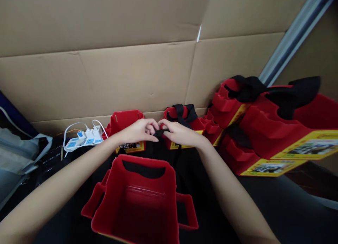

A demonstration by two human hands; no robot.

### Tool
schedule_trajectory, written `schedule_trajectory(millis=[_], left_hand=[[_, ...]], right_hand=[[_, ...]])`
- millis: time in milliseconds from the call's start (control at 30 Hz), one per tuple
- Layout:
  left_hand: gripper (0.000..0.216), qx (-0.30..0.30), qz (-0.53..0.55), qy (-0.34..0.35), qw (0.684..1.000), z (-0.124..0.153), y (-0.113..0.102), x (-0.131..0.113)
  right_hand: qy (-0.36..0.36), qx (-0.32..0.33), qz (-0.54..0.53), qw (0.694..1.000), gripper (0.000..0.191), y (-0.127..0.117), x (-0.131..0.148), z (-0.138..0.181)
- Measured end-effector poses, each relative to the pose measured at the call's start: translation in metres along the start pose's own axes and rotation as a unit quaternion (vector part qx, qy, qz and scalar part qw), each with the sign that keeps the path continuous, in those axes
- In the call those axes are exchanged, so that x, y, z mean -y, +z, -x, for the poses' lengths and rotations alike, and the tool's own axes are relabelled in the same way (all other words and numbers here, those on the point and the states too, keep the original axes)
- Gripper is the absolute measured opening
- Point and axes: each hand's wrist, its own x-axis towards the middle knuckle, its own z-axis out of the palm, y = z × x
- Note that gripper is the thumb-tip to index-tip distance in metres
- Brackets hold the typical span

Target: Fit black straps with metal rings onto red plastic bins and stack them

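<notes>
Pinching the black strap (159, 133) between closed fingertips, the left hand (137, 130) and right hand (179, 133) meet just beyond the red bag (139, 198), at its twelve o'clock. So small a grip could let the strap slip, I judge. At three o'clock lie stacked bags (264, 127); their yellow labels (303, 147) are too blurred to read.

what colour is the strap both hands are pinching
Black; the fabric strap shows best in the head view.

Bag (142, 201) in front, power strip (84, 141) behind left, stacked bags (264, 131) right
</notes>
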Motion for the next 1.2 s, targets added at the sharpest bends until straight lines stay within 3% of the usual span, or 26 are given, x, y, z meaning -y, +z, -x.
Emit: schedule_trajectory(millis=[200,300,367,500,567,667,800,867,933,1033,1133,1200], left_hand=[[0.032,0.116,0.102,-0.102,0.983,0.046,-0.052,0.041],[0.032,0.177,0.048,-0.12,0.976,0.066,-0.067,0.038],[0.04,0.16,0.03,-0.09,0.983,0.068,-0.07,0.024],[0.057,0.06,0.12,0.031,0.99,0.041,-0.054,-0.005],[0.048,0.091,0.111,0.044,0.989,0.024,-0.038,-0.008],[0.024,0.149,0.08,0.03,0.985,0.013,-0.015,0.001],[0.039,0.073,0.131,-0.017,0.989,0.025,-0.003,0.015],[0.04,0.051,0.16,-0.032,0.985,0.033,-0.003,0.017],[0.04,0.054,0.172,-0.036,0.983,0.037,-0.003,0.017],[0.04,0.049,0.177,-0.04,0.982,0.036,-0.003,0.015],[0.04,0.039,0.173,-0.047,0.983,0.035,-0.003,0.015],[0.039,0.039,0.176,-0.049,0.982,0.037,-0.003,0.016]], right_hand=[[-0.014,0.025,-0.085,0.996,0.036,-0.04,-0.034,0.021],[-0.002,0.028,-0.098,0.995,0.041,-0.045,-0.036,0.026],[-0.016,0.025,-0.088,0.996,0.04,-0.034,-0.024,0.022],[-0.047,0.008,-0.036,0.998,0.033,0.002,0.015,0.002],[-0.048,-0.008,-0.023,0.999,0.032,0.014,0.03,-0.006],[-0.017,-0.034,-0.007,0.999,0.035,0.013,0.032,-0.001],[0.165,-0.028,0.141,0.976,0.038,0.004,-0.001,0.041],[0.271,-0.001,0.196,0.942,0.042,0.012,-0.023,0.067],[0.31,0.015,0.196,0.93,0.046,0.03,-0.037,0.088],[0.286,0.027,0.163,0.944,0.043,0.064,-0.036,0.099],[0.195,0.041,0.117,0.973,0.027,0.087,-0.017,0.092],[0.131,0.055,0.087,0.986,0.022,0.09,-0.002,0.086]])
